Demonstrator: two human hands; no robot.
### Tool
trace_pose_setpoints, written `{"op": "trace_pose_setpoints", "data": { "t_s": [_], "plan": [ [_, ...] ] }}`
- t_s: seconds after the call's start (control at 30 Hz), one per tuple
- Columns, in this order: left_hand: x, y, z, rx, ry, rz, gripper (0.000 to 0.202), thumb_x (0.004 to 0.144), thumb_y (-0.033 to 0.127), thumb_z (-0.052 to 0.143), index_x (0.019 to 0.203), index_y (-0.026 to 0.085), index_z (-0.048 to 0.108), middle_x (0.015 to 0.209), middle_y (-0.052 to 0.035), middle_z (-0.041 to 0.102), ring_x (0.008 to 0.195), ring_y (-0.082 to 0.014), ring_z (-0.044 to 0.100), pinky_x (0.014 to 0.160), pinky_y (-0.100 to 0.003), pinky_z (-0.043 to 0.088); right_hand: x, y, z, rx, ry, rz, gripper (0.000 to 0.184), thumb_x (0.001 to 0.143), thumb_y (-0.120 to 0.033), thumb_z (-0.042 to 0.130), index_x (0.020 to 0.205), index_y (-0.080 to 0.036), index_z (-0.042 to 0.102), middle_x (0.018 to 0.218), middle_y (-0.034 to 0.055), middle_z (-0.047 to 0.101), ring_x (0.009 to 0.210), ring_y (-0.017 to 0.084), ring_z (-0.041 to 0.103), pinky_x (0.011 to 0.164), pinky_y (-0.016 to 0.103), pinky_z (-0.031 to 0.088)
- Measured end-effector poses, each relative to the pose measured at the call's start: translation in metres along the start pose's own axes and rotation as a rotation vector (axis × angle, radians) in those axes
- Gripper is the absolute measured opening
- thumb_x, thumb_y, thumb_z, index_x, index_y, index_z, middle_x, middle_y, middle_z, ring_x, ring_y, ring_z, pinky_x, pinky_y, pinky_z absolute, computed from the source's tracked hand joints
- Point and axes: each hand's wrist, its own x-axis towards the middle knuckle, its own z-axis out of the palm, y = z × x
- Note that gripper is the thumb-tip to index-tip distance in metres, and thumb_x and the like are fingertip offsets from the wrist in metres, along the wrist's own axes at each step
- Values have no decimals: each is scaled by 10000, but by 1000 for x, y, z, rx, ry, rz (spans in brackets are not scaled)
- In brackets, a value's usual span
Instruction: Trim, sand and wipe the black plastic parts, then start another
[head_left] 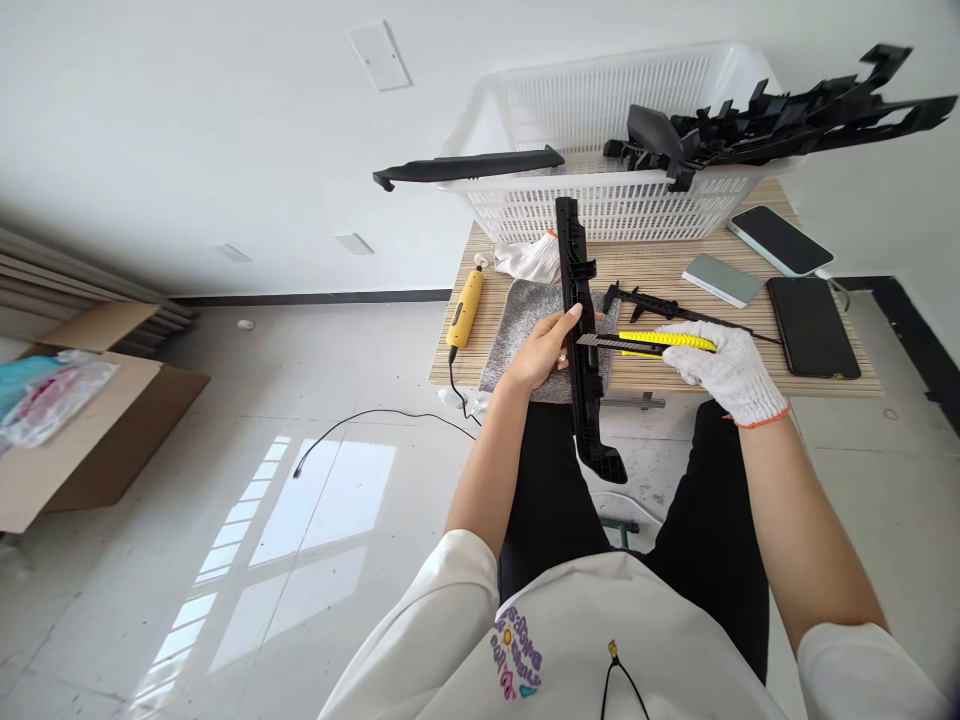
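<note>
My bare left hand (546,350) is closed around the middle of a long black plastic trim piece (587,400), held nearly upright over the table's front edge. In a white knit glove with an orange cuff, my right hand (724,365) grips a yellow utility knife (664,342). The knife's blade points left and reaches the right side of the trim piece; whether it cuts in, I cannot tell. Beneath the left hand lies a grey cloth (517,325). Behind the knife rests a black caliper (660,305).
A white plastic basket (517,210) with several black trim parts (720,135) stands at the table's back. Left lies a yellow corded rotary tool (466,308) near a white glove (529,260). Two phones (814,325) and a grey-green card (722,280) lie right. An open carton (112,430) is on the floor.
</note>
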Motion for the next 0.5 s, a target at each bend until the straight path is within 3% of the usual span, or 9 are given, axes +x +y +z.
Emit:
{"op": "trace_pose_setpoints", "data": {
  "t_s": [0.3, 0.5],
  "plan": [
    [-2, 1, 1, -10, -23, 32, 459, 921, 576, 739, 1118, 165, 794, 611, 74, 313, 500, -54, 293, 425, -178, 273, 3, 5, -2, 87, 29, 8, 312, 651, -284, 861, 960, -251, 824, 629, -7, 596, 473, 90, 408, 400, 264, 308],
    [-2, 1, 0, 54, -46, 38, 456, 915, 536, 750, 1193, 174, 765, 669, 62, 443, 504, -45, 329, 441, -187, 305, 3, 7, -4, 71, 22, -8, 316, 649, -309, 854, 960, -265, 822, 618, -6, 595, 469, 110, 418, 406, 290, 305]
  ]
}}
